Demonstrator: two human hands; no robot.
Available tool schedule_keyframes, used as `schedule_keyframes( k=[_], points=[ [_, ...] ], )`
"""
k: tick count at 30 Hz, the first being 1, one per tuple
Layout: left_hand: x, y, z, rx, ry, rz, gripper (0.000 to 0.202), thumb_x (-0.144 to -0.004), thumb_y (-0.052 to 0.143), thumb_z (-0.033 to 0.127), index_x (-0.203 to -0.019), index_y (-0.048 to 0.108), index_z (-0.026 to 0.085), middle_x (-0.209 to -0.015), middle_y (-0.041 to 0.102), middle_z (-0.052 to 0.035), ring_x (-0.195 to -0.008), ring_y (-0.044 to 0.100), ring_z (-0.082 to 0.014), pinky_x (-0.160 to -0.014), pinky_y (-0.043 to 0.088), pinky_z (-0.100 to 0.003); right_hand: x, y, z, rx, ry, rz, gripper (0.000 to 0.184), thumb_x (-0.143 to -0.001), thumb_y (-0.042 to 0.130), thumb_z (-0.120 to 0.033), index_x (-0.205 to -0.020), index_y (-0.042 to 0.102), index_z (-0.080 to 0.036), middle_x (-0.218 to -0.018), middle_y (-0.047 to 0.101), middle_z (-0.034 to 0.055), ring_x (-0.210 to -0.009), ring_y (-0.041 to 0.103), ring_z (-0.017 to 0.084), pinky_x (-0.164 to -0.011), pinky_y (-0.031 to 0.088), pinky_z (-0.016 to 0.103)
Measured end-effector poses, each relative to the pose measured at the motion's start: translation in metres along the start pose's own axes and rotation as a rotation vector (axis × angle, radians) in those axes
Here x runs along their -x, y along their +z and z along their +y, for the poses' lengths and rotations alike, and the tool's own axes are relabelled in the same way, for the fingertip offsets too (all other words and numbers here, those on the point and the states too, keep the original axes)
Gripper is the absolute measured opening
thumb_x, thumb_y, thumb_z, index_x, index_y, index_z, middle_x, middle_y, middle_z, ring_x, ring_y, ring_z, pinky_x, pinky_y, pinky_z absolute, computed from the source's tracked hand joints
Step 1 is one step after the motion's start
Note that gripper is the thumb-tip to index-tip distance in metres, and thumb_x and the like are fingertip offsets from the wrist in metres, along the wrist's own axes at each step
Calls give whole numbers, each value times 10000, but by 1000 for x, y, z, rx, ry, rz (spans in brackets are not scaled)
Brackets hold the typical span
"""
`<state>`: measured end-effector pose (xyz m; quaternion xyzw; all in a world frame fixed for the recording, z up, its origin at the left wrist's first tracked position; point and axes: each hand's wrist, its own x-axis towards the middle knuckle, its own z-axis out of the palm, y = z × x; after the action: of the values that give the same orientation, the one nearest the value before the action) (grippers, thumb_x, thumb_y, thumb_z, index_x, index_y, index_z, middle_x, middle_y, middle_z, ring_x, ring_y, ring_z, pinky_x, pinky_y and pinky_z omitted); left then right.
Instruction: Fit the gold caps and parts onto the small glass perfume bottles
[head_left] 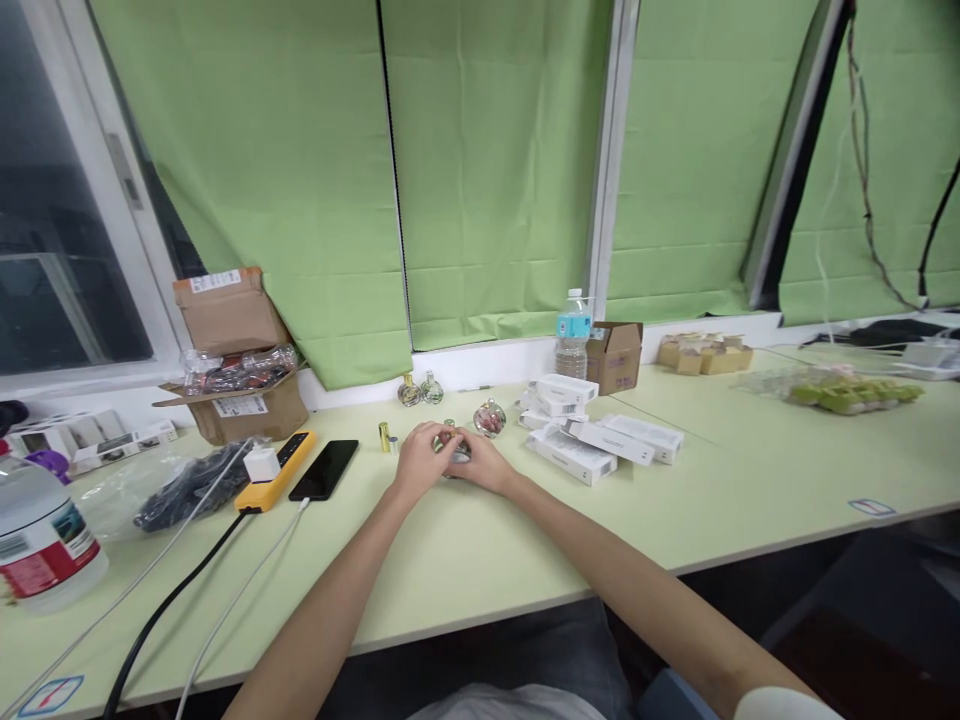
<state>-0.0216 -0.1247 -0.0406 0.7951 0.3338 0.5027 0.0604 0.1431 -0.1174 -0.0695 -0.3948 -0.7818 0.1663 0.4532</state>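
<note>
My left hand (pixel 421 458) and my right hand (pixel 480 462) meet over the middle of the pale green table (pixel 525 540). Both have their fingers closed round a small round glass bottle (pixel 457 453) that rests on the table, mostly hidden between them. Just behind my hands stand another round glass bottle (pixel 489 418) with a reddish filling and a small gold cap (pixel 384 436). Two more little glass bottles (pixel 420 390) stand farther back by the wall.
White flat boxes (pixel 592 440) lie to the right of my hands. To the left are a black phone (pixel 324 469), a yellow power strip (pixel 274 470) with cables, a black bag, an open cardboard box (pixel 240 400) and a large water bottle (pixel 37 540). Another water bottle (pixel 574 335) stands behind.
</note>
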Motion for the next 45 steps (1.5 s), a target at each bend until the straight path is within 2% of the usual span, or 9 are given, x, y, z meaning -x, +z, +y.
schedule_keyframes(
  k=[13,45],
  points=[
    [-2,5,-6,116,-94,-3,208,-838,639,383,-874,730,199,-776,658,-27,-652,508,-134,-631,428,-271,-1,0,0,-24,-4,-3,520,-639,809,-386,-1080,610,-194,-1020,702,36,-919,654,230,-827,487,341],
    [-2,7,-8,109,-86,15,176,-835,651,355,-868,736,204,-803,674,-30,-652,513,-135,-640,432,-279,-1,1,2,-3,-1,3,520,-645,807,-386,-1092,619,-199,-1022,703,39,-921,650,230,-834,485,343]
  ],
)
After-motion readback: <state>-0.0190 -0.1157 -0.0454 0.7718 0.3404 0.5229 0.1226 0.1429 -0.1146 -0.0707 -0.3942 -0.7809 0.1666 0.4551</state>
